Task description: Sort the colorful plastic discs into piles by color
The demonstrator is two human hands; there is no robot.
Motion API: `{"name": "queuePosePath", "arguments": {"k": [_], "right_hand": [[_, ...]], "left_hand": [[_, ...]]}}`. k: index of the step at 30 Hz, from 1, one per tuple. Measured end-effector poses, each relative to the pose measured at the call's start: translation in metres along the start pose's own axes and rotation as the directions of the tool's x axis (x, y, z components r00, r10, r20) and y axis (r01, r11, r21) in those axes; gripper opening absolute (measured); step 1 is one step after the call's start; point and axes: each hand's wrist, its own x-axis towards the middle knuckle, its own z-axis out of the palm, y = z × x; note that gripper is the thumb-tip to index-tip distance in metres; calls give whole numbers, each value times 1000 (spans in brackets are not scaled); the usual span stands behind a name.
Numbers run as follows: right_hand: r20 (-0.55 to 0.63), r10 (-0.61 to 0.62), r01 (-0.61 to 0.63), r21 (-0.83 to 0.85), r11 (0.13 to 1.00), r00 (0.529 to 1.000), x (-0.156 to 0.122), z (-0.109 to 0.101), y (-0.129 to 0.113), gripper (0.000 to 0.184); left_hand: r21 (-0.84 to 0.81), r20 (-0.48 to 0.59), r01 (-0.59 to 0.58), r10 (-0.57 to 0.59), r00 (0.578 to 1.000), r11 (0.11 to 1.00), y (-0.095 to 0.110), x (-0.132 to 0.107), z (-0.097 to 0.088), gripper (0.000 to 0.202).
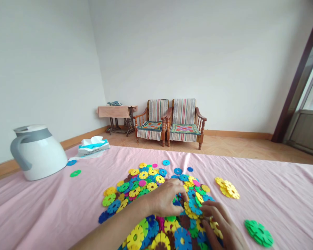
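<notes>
A heap of flower-shaped, notched plastic discs (143, 175) in yellow, blue, green, pink and brown spreads over the pink cloth. My left hand (167, 198) reaches across the heap, its fingers bent and its thumb apart from them, above blue and brown discs. No disc shows in its grasp. To its right, my right hand (221, 225) is low at the heap's edge. Its thumb and curled fingers are around a yellow disc (216, 229), partly hidden by the hand. Several yellow discs (227, 188) overlap beyond that hand, and green discs (258, 232) lie stacked to its right.
A white and grey jug (41, 152) stands on the left of the pink cloth (67, 201), with a tissue box (94, 147) behind it. Loose green (75, 173) and blue discs (71, 162) lie near the jug. Two wooden armchairs (184, 119) are by the wall.
</notes>
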Motion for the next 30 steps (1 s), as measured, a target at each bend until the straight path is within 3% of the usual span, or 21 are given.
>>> {"name": "queuePosePath", "arguments": {"k": [6,12,18,22,25,30], "right_hand": [[-54,64,-62,36,997,996,-3,6,-5,17],[-121,125,-117,70,991,985,-3,8,-11,15],[6,-44,44,-123,991,999,1,1,-10,23],[88,-144,160,-218,963,986,3,1,-11,36],[136,-140,167,-217,962,981,5,1,-12,42],[145,-80,111,-226,968,986,4,1,-14,38]], "left_hand": [[25,143,-41,37,989,999,-11,-13,-16,37],[165,218,-21,-16,976,986,-9,-9,-17,46],[243,245,-20,-41,969,970,-4,1,-20,43],[222,225,-63,12,974,973,0,0,-22,39],[206,239,-97,47,970,974,0,-3,-23,44],[247,302,-57,-21,953,967,-3,-6,-28,44]]}}
